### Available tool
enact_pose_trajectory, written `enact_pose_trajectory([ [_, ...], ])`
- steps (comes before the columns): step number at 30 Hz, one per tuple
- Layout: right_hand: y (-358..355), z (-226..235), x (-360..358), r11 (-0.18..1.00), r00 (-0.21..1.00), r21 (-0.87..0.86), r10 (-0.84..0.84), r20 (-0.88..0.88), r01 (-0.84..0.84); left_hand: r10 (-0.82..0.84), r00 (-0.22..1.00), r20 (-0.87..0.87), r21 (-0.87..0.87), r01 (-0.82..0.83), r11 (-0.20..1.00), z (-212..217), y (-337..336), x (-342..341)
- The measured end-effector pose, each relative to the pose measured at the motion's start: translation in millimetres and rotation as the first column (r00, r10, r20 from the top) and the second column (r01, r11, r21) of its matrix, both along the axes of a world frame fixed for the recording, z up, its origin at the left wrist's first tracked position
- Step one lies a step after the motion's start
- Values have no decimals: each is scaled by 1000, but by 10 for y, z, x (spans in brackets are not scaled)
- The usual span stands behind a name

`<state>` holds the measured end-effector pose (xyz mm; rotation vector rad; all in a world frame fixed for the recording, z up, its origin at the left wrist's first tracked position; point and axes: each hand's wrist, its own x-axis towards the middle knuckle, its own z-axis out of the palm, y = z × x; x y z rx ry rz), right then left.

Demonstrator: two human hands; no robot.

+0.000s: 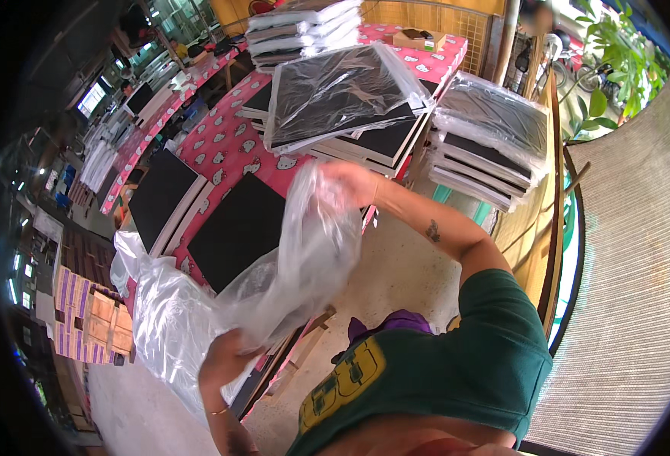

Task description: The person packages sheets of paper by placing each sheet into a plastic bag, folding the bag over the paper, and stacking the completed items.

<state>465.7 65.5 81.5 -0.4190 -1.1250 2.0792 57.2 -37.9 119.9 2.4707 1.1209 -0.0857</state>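
Observation:
A long clear plastic bag (pixel 297 254) stretches between my hands. My right hand (pixel 350 185), raised over the table's near edge, is closed on its gathered upper end; motion blurs the fingers somewhat. Lower down, my left hand (pixel 229 359) is closed at the bag's near side, its fingertips partly hidden. More clear plastic (pixel 172 315) lies heaped at the table's left end. Just beyond the bag, a flat black panel (pixel 238 228) rests on the pink patterned table (pixel 221 144). Left of it sit stacked black panels (pixel 160 199) with pale edges.
A plastic-wrapped panel (pixel 342 95) tops a stack farther back. Another wrapped stack (pixel 491 137) stands at the right, and more wrapped panels (pixel 304 30) at the far end. Purple-striped cartons (pixel 84 315) stand left. A mesh screen (pixel 639 251) closes the right side.

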Motion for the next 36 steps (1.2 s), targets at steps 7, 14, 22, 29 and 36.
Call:
enact_pose_trajectory([
  [7, -201, 23, -144, 957, 986, 258, -155, 62, 134, 912, 99, 397, -829, 465, 311, -65, -18, -404],
  [14, -306, -572, -74, 732, 767, 422, 211, 605, -534, 519, 152, 841, -489, -195, 850, -188, -25, -206],
  [22, -293, -462, 16, 927, 953, -366, -32, -301, -85, 843, 152, 516, -845, 252, 472, -671, 13, -724],
  [29, -162, -1135, 153, 949, 907, -315, -162, -390, 35, 716, 190, 671, -739, 242, 629, -1086, -102, -962],
  [36, -493, -1986, -335, 680, 321, 713, -722, 613, 169, 669, -268, 693, -710, -413, 570, -1986, -203, -800],
])
